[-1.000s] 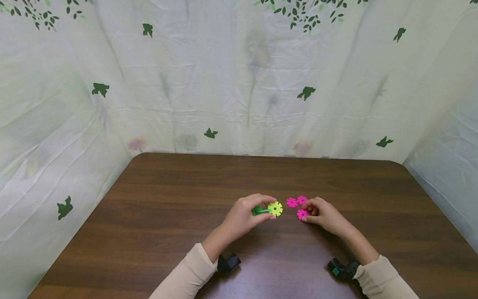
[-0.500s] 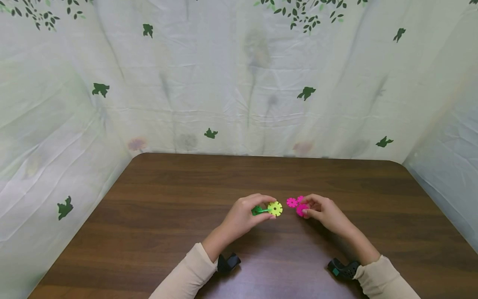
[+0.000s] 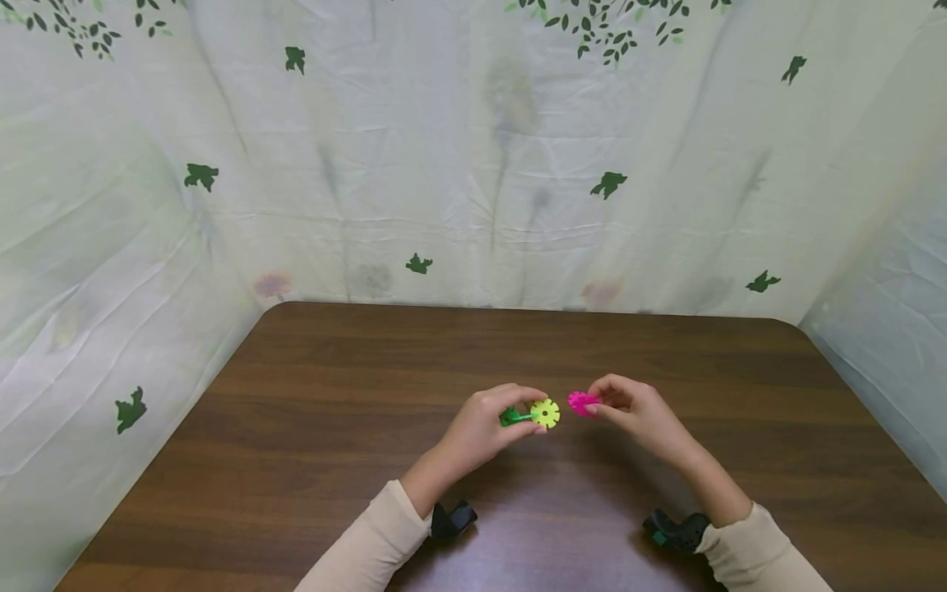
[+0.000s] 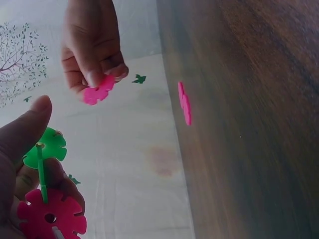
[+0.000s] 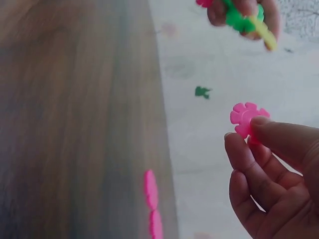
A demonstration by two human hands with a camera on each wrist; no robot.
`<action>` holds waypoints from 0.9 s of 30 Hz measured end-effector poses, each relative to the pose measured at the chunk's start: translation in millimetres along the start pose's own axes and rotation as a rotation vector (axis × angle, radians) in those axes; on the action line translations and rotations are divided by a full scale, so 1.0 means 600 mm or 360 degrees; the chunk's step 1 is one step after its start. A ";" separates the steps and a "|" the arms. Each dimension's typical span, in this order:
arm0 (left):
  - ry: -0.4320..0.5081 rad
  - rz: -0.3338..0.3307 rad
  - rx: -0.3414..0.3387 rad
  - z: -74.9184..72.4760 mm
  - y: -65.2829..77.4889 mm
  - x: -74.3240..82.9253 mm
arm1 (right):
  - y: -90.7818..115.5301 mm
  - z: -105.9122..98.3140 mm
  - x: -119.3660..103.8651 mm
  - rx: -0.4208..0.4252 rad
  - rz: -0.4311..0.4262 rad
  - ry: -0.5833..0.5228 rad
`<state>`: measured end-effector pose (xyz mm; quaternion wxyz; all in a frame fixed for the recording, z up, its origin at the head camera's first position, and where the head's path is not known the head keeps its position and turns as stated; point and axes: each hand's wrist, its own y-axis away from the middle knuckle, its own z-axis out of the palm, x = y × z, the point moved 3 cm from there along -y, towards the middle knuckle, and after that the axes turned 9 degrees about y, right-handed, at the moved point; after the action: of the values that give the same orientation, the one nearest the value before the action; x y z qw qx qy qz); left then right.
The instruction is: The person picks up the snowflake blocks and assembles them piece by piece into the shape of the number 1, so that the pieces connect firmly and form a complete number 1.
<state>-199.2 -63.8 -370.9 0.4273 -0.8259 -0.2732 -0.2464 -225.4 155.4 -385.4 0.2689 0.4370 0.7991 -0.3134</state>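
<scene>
My left hand [image 3: 484, 423] grips a cluster of joined, notched flower-shaped interlocking discs between thumb and fingers. In it are a yellow disc [image 3: 546, 413], green discs [image 4: 51, 148] and a pink disc [image 4: 51, 218]. Across from it, my right hand [image 3: 644, 415] pinches a single pink interlocking disc [image 5: 245, 118] between thumb and fingertips, raised above the table. It stands apart from the cluster. Two more pink discs [image 5: 152, 199] lie on the table below the right hand, close together. In the head view the right hand and its disc partly cover them.
The brown wooden table [image 3: 370, 362] spreads around both hands. Behind it and at its sides hangs a pale curtain [image 3: 444, 164] printed with green leaves and birds. Each wrist wears a black camera [image 3: 453, 522].
My right hand has lifted a pink disc from the table and carried it up and slightly left, over the other pink discs. My left hand has stayed in place with its cluster.
</scene>
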 end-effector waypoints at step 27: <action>-0.0015 -0.0034 0.0003 0.004 0.001 -0.002 | 0.007 -0.006 -0.121 0.0230 -0.0521 0.0114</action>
<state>-199.2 -62.5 -373.0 0.4243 -0.8235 -0.2844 -0.2469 -188.0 121.0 -332.9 0.1535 0.3301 0.8440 -0.3938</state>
